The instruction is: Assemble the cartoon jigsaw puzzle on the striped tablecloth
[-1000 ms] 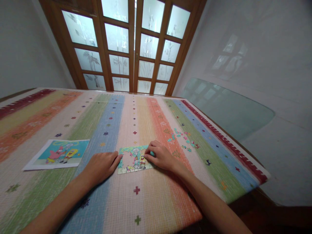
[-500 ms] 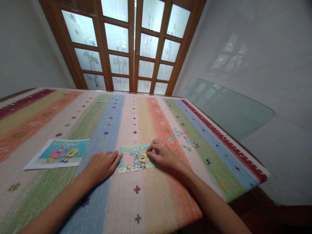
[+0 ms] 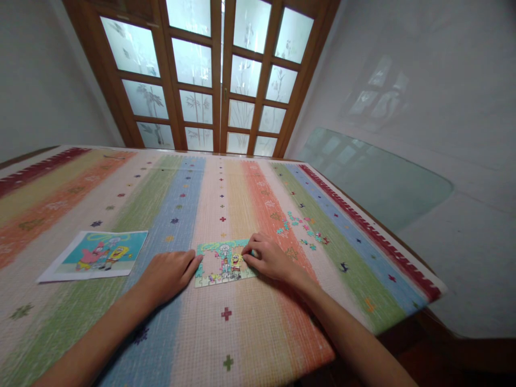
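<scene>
A partly filled jigsaw puzzle [image 3: 226, 274] of cartoon figures lies flat on the tablecloth in front of me. Bare gaps show at its left and right inside the joined border. My left hand [image 3: 171, 274] rests at the puzzle's left edge, fingers curled together and thumb against the rim. Over the right part, my right hand [image 3: 268, 257] is closed in a pinch, thumb and forefinger meeting beside the yellow figure. A jigsaw piece seems to be between those fingertips, mostly hidden by them. The puzzle's right edge is covered by this hand.
Loose jigsaw pieces [image 3: 310, 233] lie scattered on the right, beyond my right hand. To the left is a printed picture sheet [image 3: 105, 252] with the cartoon figures. A striped tablecloth [image 3: 226, 344] covers the table; wooden glass-paned doors [image 3: 221, 123] stand behind it.
My right hand has shifted very slightly, still pinching over the right part of the puzzle. The left hand and the puzzle stay in place.
</scene>
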{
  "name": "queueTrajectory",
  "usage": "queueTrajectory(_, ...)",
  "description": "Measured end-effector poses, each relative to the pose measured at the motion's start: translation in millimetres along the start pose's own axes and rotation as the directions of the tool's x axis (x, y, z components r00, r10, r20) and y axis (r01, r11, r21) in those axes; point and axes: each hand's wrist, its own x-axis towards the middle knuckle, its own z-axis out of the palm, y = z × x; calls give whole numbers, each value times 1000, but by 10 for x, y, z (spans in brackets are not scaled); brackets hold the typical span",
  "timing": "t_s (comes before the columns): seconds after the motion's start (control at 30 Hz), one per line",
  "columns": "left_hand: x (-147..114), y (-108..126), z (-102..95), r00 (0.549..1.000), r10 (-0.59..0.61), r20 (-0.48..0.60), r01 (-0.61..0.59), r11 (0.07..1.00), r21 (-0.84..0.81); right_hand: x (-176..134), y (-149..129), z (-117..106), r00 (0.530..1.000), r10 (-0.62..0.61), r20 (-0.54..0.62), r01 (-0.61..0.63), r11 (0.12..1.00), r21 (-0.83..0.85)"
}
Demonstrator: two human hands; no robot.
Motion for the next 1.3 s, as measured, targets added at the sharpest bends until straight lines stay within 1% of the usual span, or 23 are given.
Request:
queueTrajectory(0.23,3,1,2,1000,-3,4,3,1000,2,-5,-13,20,999,-21,-35,21,1000,-14)
queueTrajectory(0.4,11,-4,19,999,8,-38,-8,1000,-13,-15,-18,8,999,-21,-48,20,1000,-16)
queueTrajectory(0.53,10,-31,45,998,12,-64,-15,999,-40,-27,-1,4,999,-21,-36,20,999,-43)
queueTrajectory(0.63,15,-50,74,997,8,-79,-13,998,-64,-39,58,-32,999,-17,-39,13,996,-85)
queueTrajectory(0.73,21,-49,81,999,7,-50,-9,999,-34,-56,196,-148,997,7,-74,-20,986,-167)
queueTrajectory(0.83,20,-32,56,1000,9,-14,-9,1000,-1,-97,408,-371,992,84,-97,-106,961,-254)
queueTrajectory(0.9,16,-21,36,1000,8,-1,-8,1000,4,-150,563,-564,977,174,-122,-203,932,-300)
queueTrajectory(0.97,12,-13,24,1000,5,2,-5,1000,-2,-224,703,-758,950,288,-124,-312,900,-305)
queueTrajectory(1.03,11,-10,21,1000,3,-6,-3,1000,-13,-309,813,-918,902,415,-120,-432,860,-270)
queueTrajectory(1.07,11,-9,23,1000,2,-12,-2,1000,-21,-351,854,-975,888,444,-119,-459,847,-268)
queueTrajectory(1.17,9,-14,31,999,2,-33,-3,999,-45,-446,925,-1052,869,489,-78,-492,831,-261)
queueTrajectory(1.3,8,-26,44,999,2,-49,-5,998,-62,-472,944,-1036,852,524,-13,-512,825,-239)
